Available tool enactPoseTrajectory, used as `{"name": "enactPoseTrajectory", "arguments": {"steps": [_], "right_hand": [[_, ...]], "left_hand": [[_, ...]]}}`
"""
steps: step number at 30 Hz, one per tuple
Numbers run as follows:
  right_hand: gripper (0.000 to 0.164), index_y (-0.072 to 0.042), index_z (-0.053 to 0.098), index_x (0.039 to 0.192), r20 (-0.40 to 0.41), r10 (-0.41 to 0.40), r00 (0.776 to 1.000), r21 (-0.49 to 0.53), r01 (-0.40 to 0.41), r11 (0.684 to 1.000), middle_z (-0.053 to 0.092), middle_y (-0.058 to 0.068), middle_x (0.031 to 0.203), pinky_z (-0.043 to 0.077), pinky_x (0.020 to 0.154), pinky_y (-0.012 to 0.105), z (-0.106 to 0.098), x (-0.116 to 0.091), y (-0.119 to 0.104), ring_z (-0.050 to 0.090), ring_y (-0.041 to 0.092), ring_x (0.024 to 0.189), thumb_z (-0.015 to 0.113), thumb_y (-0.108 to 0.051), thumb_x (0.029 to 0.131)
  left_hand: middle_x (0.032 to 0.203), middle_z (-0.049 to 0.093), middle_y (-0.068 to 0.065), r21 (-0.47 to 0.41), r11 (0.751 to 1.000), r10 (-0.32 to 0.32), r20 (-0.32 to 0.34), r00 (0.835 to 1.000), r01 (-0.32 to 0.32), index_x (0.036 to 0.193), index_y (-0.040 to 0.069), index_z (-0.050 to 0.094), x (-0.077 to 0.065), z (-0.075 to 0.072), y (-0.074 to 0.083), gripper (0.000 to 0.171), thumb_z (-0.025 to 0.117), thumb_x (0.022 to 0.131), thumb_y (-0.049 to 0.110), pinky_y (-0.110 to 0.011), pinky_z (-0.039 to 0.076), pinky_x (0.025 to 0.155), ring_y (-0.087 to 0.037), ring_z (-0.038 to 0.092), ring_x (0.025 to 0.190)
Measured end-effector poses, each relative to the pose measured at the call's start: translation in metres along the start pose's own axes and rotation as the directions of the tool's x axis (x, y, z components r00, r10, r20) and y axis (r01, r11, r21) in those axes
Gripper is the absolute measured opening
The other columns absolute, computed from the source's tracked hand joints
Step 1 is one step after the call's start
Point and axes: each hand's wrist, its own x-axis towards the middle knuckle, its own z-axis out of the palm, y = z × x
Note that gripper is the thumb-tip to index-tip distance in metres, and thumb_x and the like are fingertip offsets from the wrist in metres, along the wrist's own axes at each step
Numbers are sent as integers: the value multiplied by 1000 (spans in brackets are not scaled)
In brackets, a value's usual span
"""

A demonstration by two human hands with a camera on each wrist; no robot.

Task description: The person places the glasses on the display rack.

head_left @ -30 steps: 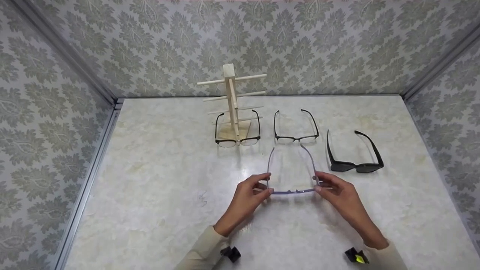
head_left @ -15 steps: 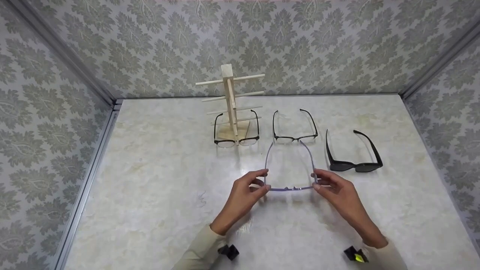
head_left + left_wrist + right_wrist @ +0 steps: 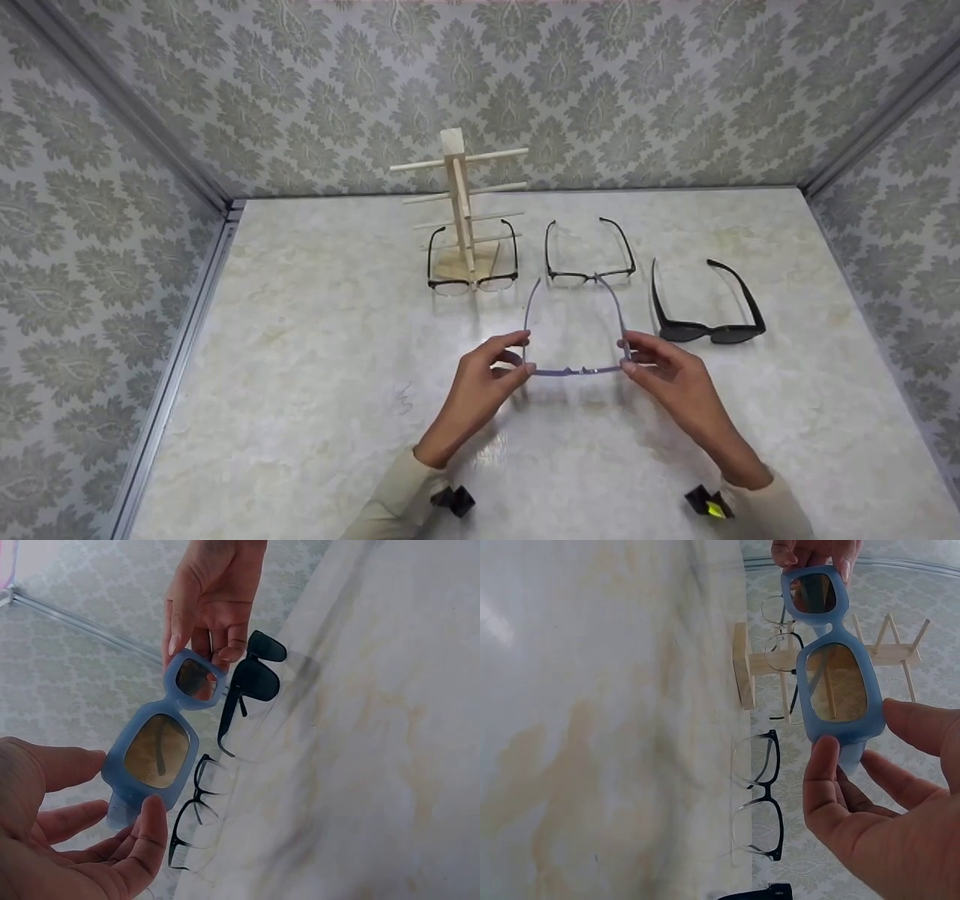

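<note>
A pair of sunglasses with a thick pale blue frame point(image 3: 574, 371) and brownish lenses is held above the tabletop, its arms unfolded and pointing away. My left hand point(image 3: 480, 382) pinches the left front corner between thumb and fingers. At the opposite corner, my right hand point(image 3: 675, 379) grips the frame the same way. Both lenses show in the left wrist view, set in the blue frame point(image 3: 118, 765). Just beyond the temple tips lie eyeglasses with a thin black frame point(image 3: 592, 278), overlapped by one tip in the head view.
A wooden rack point(image 3: 459, 187) with several crossbars stands at the back. Black half-rim eyeglasses point(image 3: 442, 283) are at its base. Black sunglasses point(image 3: 709, 331) lie unfolded to the right of my right hand. Patterned walls point(image 3: 480, 90) enclose the table point(image 3: 300, 420) on three sides.
Both hands have carried the blue sunglasses slightly away from me and to the left. One temple tip now overlaps the thin black eyeglasses in the head view. The grips look the same.
</note>
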Motion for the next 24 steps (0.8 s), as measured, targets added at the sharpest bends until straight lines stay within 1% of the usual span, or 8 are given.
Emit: {"name": "enactPoseTrajectory", "arguments": {"steps": [4, 9, 12, 17, 20, 24], "right_hand": [[44, -3, 70, 144, 2, -11, 1000, 0, 11, 1000, 70, 28, 138, 62, 95, 24, 0, 2, -1, 73, 17, 115, 81, -7, 102], [44, -1, 70, 145, 1, -25, 1000, 4, 25, 1000, 72, 23, 137, 62, 96, 24, 1, 4, -3, 73, 17, 115, 80, -5, 102], [45, 0, 69, 146, 0, -26, 1000, 10, 26, 1000, 73, 20, 137, 62, 96, 25, 2, 5, -4, 73, 16, 115, 79, -3, 102], [46, -1, 69, 145, 1, -26, 1000, 29, 26, 999, 72, 23, 137, 63, 96, 27, 4, 7, -5, 74, 17, 116, 79, -1, 101], [45, 0, 69, 145, 6, -30, 1000, 32, 29, 999, 73, 20, 136, 63, 96, 27, 6, 8, -7, 74, 18, 116, 79, -1, 101], [45, -1, 69, 145, 14, -29, 999, 36, 29, 999, 75, 15, 134, 63, 96, 29, 9, 10, -9, 73, 20, 116, 79, -1, 101]], "left_hand": [[137, 71, -18, 0, 1000, -8, -3, 1000, 8, 147, 2, 69, 0, -1, 3, 46, 78, 103, 6, -32, 64, 93, -27, 73, 110], [137, 71, -15, 5, 1000, -15, -7, 1000, 15, 147, 3, 69, 0, -3, 6, 46, 78, 102, 6, -30, 64, 92, -24, 73, 109], [136, 72, -15, 6, 1000, -8, -16, 1000, 8, 147, 2, 69, 0, -4, 7, 46, 78, 102, 5, -31, 64, 93, -24, 73, 109], [136, 72, -18, 9, 1000, 20, -33, 999, -20, 145, -1, 69, 0, -8, 7, 45, 78, 101, 3, -39, 65, 94, -28, 73, 109], [135, 72, -18, 5, 1000, 27, -40, 999, -27, 145, -2, 69, -1, -10, 9, 45, 78, 101, 3, -37, 65, 93, -28, 73, 108], [135, 72, -17, -9, 1000, 30, -46, 998, -30, 145, -1, 69, -1, -13, 12, 46, 79, 101, 3, -32, 64, 91, -27, 73, 107]]}}
